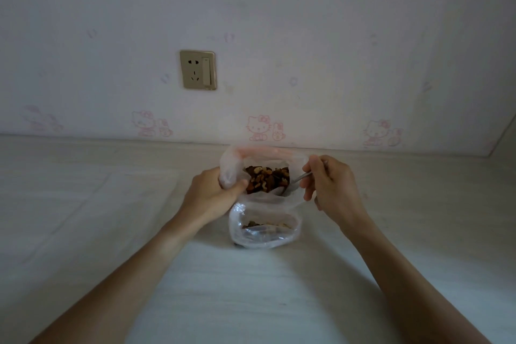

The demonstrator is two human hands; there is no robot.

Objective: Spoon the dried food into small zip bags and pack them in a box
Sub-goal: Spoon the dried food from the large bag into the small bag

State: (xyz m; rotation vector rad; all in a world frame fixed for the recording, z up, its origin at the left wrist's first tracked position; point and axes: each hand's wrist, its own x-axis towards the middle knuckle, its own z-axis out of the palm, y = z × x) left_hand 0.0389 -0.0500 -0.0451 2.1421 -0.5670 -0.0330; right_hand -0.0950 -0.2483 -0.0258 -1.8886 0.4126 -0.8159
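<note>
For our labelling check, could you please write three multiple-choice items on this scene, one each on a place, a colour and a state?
1. Where is the wall socket?
A. above and left of the bags
B. on the table
C. right of the right hand

2. What colour is the dried food?
A. green
B. brown
C. white

3. What is the right hand doing?
A. resting flat
B. holding a spoon
C. holding a box

Answers: 1 A, it sits on the wall up left of the large bag; 2 B, brown pieces fill the open bag; 3 B, its fingers curl round the handle, the bowl inside the bag that the left hand holds open.
</note>
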